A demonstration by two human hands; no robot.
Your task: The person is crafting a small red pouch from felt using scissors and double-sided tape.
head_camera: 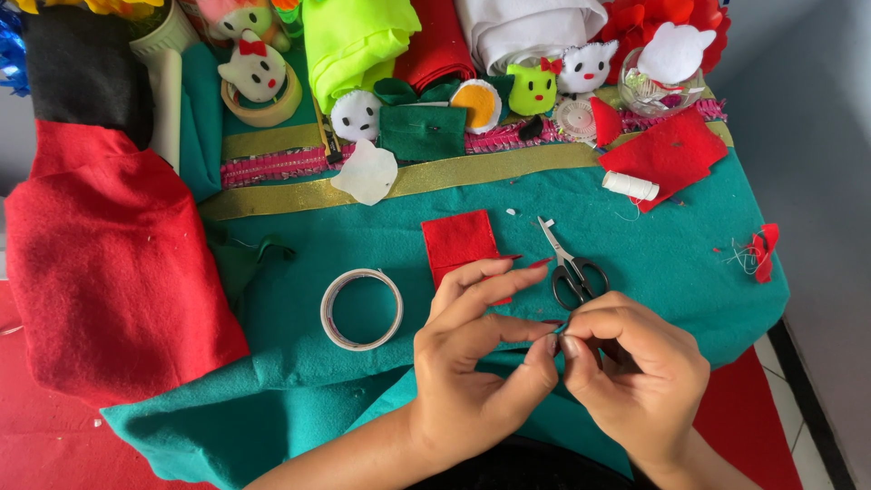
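My left hand (472,363) and right hand (635,363) — fingers pinched together on something too small to tell — beside scissors (570,265), red felt square (460,243).

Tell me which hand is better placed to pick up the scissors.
Right, probably. The right hand lies just below the black-handled scissors, whose loops point toward it. The left hand is farther over, by the red felt square. Both hands' fingertips are pinched together.

Both hands (472,363) and forearms are bare, no sleeves or rings showing, and the long fingernails (539,264) are painted red.
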